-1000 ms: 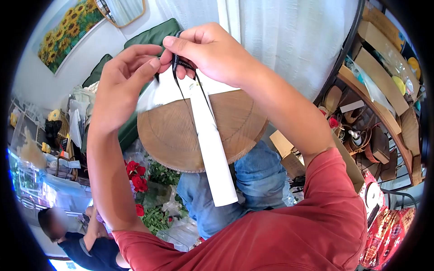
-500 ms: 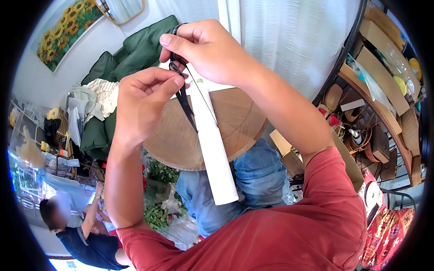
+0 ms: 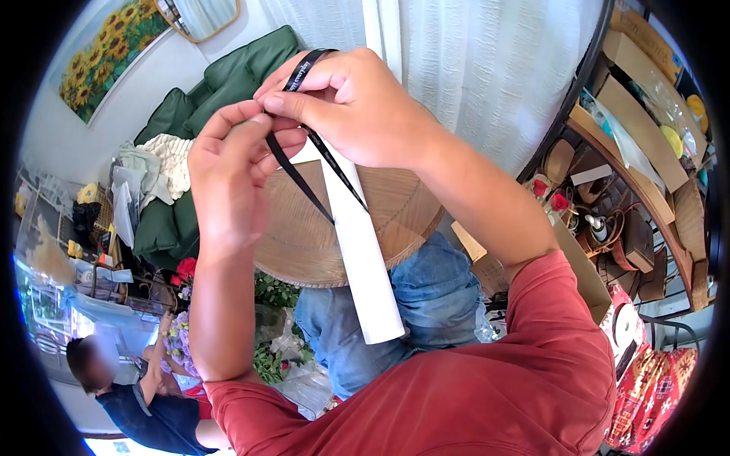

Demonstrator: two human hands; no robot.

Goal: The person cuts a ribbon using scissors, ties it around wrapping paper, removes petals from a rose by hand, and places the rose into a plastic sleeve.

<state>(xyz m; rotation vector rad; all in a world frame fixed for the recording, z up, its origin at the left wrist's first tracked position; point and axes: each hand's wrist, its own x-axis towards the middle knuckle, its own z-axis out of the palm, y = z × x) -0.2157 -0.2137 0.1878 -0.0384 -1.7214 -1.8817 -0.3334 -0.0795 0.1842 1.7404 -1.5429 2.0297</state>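
Observation:
A black printed ribbon (image 3: 298, 182) runs from both hands down to a long white paper roll (image 3: 365, 277), which slants across the round wooden table (image 3: 296, 251) and over its near edge, above the lap. My left hand (image 3: 234, 163) pinches the ribbon between thumb and fingers. Right beside it, my right hand (image 3: 350, 102) is closed on the ribbon too, with a loop of it over the fingers. The hands meet above the far side of the table. Where the ribbon crosses between the fingertips is partly hidden.
Red roses (image 3: 185, 270) and green leaves (image 3: 274, 292) lie below left of the table. Another person (image 3: 152, 410) is at the lower left near purple flowers (image 3: 176, 346). A green sofa (image 3: 163, 224) stands at the left, a shelf with boxes (image 3: 646, 114) at the right.
My left hand has moved away from the sofa side to meet my right. The ribbon now loops over my right fingers, with two strands spread down to the roll. More purple flowers show near the other person.

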